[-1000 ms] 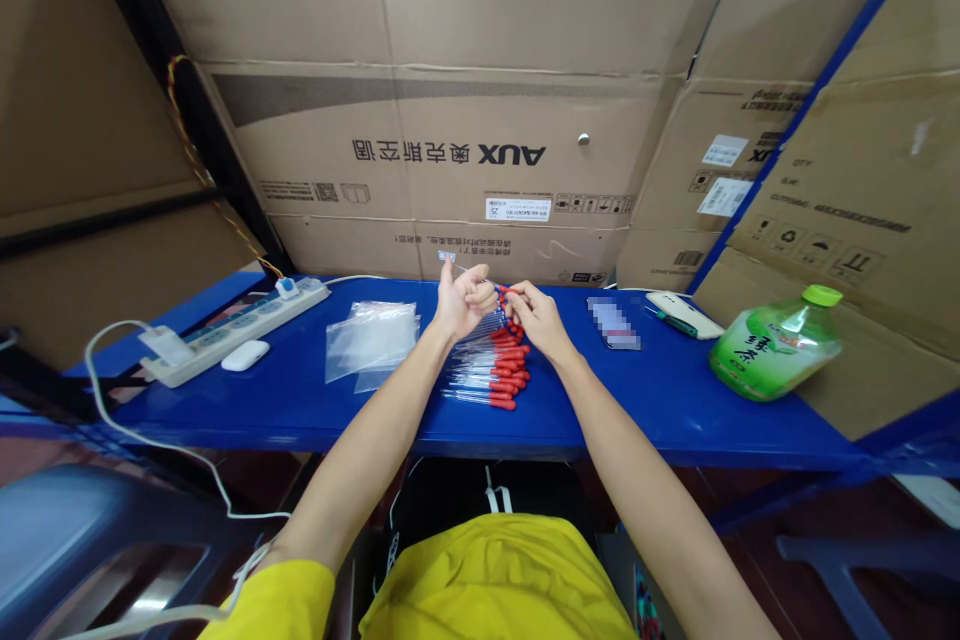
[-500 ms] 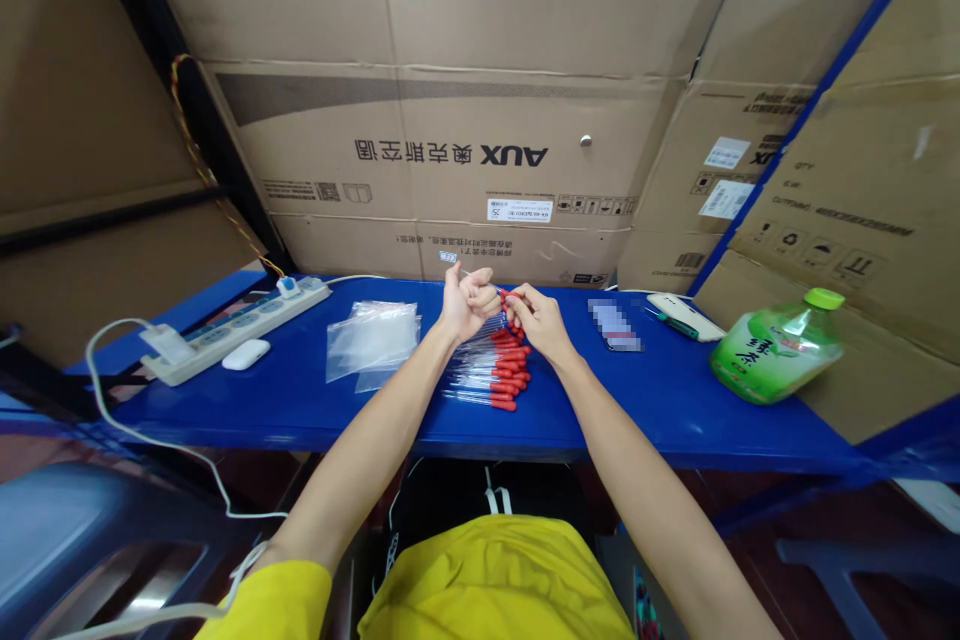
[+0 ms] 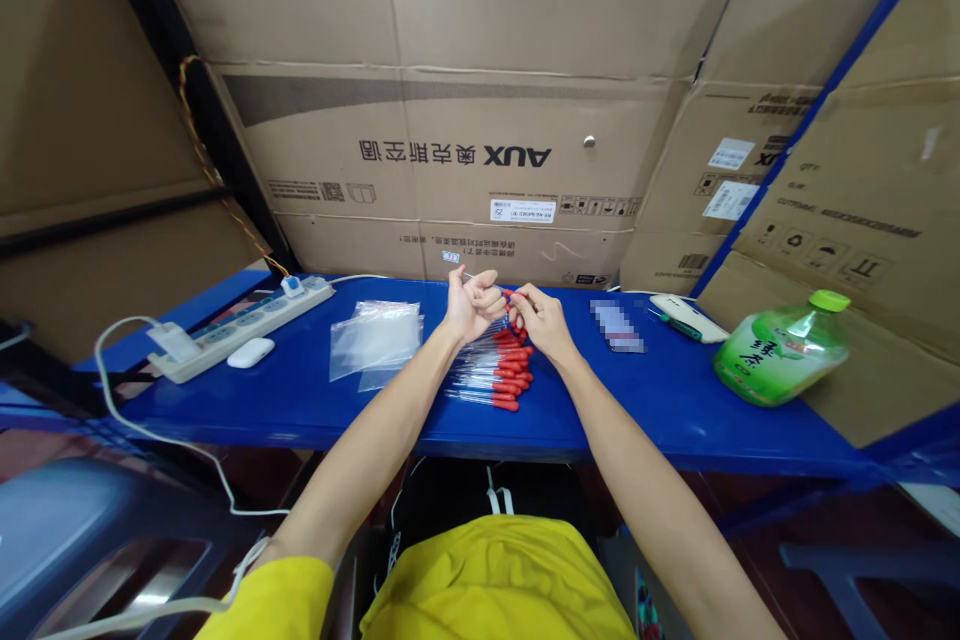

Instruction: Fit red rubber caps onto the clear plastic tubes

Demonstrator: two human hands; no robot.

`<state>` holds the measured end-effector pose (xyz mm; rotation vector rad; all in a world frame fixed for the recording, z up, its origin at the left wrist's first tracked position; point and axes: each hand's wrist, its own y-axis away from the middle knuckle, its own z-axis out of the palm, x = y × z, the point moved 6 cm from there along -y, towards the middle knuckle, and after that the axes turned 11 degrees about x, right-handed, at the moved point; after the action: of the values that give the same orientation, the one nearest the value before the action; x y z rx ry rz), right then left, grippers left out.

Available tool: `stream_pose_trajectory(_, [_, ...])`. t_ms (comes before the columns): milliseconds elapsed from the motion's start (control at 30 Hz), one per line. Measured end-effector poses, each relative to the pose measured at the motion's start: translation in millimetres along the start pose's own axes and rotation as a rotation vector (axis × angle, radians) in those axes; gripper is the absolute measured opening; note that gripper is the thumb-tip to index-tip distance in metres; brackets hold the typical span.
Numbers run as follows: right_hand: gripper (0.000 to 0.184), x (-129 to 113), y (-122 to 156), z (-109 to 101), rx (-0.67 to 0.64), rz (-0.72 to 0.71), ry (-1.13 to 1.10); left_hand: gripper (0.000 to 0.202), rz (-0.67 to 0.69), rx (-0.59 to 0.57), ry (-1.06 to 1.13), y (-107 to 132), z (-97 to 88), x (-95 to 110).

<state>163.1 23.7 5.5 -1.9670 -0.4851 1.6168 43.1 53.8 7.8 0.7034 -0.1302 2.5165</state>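
My left hand [image 3: 474,307] is closed, its fingers curled around the clear tube of what looks like a dropper. A thin end of that tube pokes out by the thumb. My right hand [image 3: 543,322] pinches the dropper's red bulb [image 3: 508,294] at the other end. Just below both hands lies a pile of similar droppers [image 3: 511,372], clear tubes pointing left and red bulbs right. Part of the pile is hidden behind my left hand and wrist. Clear plastic bags [image 3: 376,345] lie stacked left of my left hand.
On the blue table [image 3: 600,410], a power strip [image 3: 244,330] and a white earphone case [image 3: 250,352] are on the left. To the right are a phone [image 3: 618,326], a green-handled screwdriver [image 3: 681,324], a white item [image 3: 705,318] and a green tea bottle [image 3: 780,350]. Cardboard [image 3: 450,180] stands behind.
The view has shifted very slightly. Both hands keep nearly the same pose around the dropper, and the pile and bags look unchanged.
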Motion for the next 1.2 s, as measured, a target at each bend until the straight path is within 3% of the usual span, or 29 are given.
stream_pose_trajectory(433, [0.037, 4.5, -0.2, 1.1, -0.001, 0.028, -0.076, 0.052, -0.010, -0.045, -0.054, -1.9, -0.6, 0.4])
stream_pose_trajectory(933, [0.038, 4.4, -0.4, 2.4, 0.009, -0.010, -0.014, 0.056, 0.032, -0.058, -0.143, -2.4, 1.7, -1.6])
stream_pose_trajectory(1200, [0.041, 2.1, 0.3, 3.4, -0.076, 0.016, 0.049, 0.058, 0.078, -0.056, -0.141, 0.9, 3.9, 8.5])
